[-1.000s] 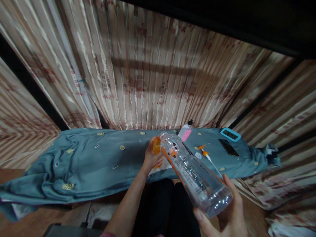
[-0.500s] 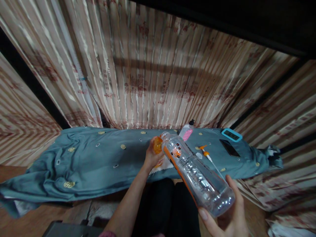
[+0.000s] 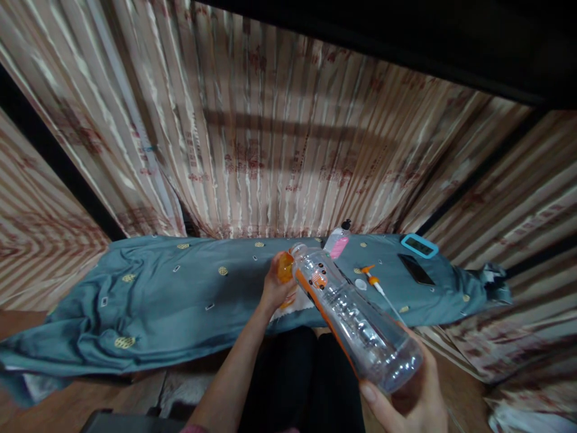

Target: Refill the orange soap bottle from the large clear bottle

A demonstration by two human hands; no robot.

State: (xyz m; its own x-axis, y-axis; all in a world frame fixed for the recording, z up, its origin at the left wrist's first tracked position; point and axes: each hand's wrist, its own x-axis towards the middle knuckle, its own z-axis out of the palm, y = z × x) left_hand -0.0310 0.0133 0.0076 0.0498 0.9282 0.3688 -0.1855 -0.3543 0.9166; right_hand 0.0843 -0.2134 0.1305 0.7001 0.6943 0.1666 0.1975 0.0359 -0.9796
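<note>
My right hand grips a large clear plastic bottle by its base. The bottle is tilted, its neck pointing away and to the left, with orange markings along its side. In my left hand is a small bottle of orange liquid, its mouth right by the large bottle's neck; whether the two touch I cannot tell. Beyond the large bottle lies an orange-and-white pump dispenser top with a long tube. A white round disc sits beside it.
A teal cloth covers the long table. Towards the back stands a bottle with a pink label and black cap. At right lie a phone and a blue-framed device. A patterned light cloth is under my left hand. Striped curtains hang behind.
The whole view has shifted slightly. Both hands keep their holds, and the two bottles stay mouth to mouth in nearly the same pose.
</note>
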